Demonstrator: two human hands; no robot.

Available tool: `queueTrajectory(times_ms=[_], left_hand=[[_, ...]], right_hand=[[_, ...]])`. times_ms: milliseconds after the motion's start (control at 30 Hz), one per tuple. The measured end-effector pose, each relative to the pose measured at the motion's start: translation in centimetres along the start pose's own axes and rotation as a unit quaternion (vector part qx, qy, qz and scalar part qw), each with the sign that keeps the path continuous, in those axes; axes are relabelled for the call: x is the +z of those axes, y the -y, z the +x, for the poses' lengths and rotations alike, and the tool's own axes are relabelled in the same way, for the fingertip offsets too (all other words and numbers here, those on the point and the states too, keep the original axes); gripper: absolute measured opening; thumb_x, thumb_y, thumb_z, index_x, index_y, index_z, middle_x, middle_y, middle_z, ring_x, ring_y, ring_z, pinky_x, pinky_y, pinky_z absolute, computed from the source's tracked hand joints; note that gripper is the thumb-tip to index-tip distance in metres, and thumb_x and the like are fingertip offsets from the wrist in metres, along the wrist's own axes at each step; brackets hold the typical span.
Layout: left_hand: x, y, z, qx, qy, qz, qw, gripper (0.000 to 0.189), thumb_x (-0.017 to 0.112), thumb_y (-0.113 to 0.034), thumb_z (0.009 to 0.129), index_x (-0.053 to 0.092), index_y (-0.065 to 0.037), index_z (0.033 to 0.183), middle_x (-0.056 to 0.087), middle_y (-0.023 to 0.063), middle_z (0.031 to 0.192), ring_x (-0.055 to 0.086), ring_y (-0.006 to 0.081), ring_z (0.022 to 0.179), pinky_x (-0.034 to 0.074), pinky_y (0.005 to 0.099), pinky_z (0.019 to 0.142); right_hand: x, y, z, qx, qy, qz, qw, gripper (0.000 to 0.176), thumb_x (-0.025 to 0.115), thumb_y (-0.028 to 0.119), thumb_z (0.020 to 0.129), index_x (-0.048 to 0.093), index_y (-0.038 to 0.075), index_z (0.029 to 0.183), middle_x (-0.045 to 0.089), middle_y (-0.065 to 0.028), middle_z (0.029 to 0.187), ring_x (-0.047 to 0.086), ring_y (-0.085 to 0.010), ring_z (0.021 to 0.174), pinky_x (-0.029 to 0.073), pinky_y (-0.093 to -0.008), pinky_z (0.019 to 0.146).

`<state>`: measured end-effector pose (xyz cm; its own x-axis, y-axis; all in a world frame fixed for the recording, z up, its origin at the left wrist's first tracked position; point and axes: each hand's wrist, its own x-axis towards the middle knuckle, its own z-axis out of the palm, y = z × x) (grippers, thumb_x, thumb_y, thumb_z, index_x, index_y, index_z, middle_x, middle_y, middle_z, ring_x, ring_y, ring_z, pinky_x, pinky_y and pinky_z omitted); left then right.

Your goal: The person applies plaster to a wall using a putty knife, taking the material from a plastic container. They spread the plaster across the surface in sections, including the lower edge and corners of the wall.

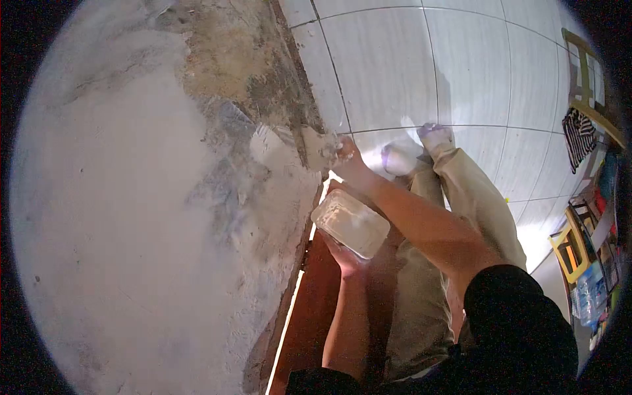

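Observation:
My left hand (347,255) is wrapped under and around a pale rectangular tub (351,224) with whitish paste in it, close to the wall's edge. Farther up, my right hand (351,159) is closed on a scraper (316,146) that is smeared with white paste. The scraper lies against the rough wall (131,197), over a patch of fresh white paste. White smears show on the fingers of my right hand. The scraper's outline blends into the paste, so its exact shape is hard to make out.
Bare brownish plaster (224,59) shows at the wall's upper part. White tiles (474,66) cover the floor, where my feet (436,137) are. At the right are a striped cloth (579,139), a yellow frame (570,253) and a clear plastic item (590,293).

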<state>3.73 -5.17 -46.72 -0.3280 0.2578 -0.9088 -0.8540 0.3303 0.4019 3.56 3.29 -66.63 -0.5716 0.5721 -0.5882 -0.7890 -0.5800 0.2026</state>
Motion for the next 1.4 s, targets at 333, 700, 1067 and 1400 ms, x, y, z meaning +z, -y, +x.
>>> queueTrajectory(times_ms=[333, 700, 1067, 1400], left_hand=[[-1.0, 0.1, -1.0, 0.069, 0.097, -0.061, 0.991, 0.065, 0.033, -0.063, 0.085, 0.040, -0.013, 0.126, 0.048, 0.0048, 0.117, 0.049, 0.0224, 0.106, 0.044, 0.0387, 0.088], [-12.4, 11.6, -6.7, 0.130, -0.074, -0.069, 0.986, 0.063, 0.032, -0.057, 0.089, 0.035, -0.011, 0.132, 0.045, 0.0071, 0.124, 0.046, 0.0232, 0.111, 0.040, 0.0378, 0.093], [-5.3, 8.9, -8.6, 0.104, -0.132, -0.108, 0.980, 0.063, 0.033, -0.059, 0.088, 0.036, -0.013, 0.131, 0.042, 0.0055, 0.129, 0.043, 0.0251, 0.115, 0.037, 0.0411, 0.097], [-4.4, 9.9, -9.6, 0.101, -0.052, -0.210, 0.971, 0.059, 0.032, -0.056, 0.090, 0.037, -0.014, 0.130, 0.042, 0.0049, 0.129, 0.043, 0.0247, 0.115, 0.037, 0.0424, 0.096]], right_hand=[[7.5, -4.5, 5.6, -0.255, -0.041, -0.716, 0.649, 0.019, 0.054, 0.014, 0.082, 0.054, 0.013, 0.101, 0.057, -0.0052, 0.091, 0.055, -0.0161, 0.079, 0.044, -0.0306, 0.069], [15.4, 1.4, -8.3, -0.144, 0.234, -0.759, 0.591, 0.041, 0.061, 0.012, 0.072, 0.057, 0.018, 0.112, 0.058, -0.0082, 0.108, 0.057, -0.0231, 0.095, 0.044, -0.0399, 0.078], [4.4, 1.7, -10.8, -0.012, 0.233, -0.802, 0.550, 0.025, 0.052, 0.008, 0.078, 0.064, 0.012, 0.099, 0.063, -0.0078, 0.100, 0.059, -0.0269, 0.094, 0.045, -0.0406, 0.080], [14.1, 5.2, -12.6, -0.157, 0.149, -0.637, 0.740, 0.024, 0.053, 0.022, 0.086, 0.060, 0.003, 0.100, 0.062, -0.0143, 0.095, 0.060, -0.0270, 0.087, 0.047, -0.0358, 0.077]])
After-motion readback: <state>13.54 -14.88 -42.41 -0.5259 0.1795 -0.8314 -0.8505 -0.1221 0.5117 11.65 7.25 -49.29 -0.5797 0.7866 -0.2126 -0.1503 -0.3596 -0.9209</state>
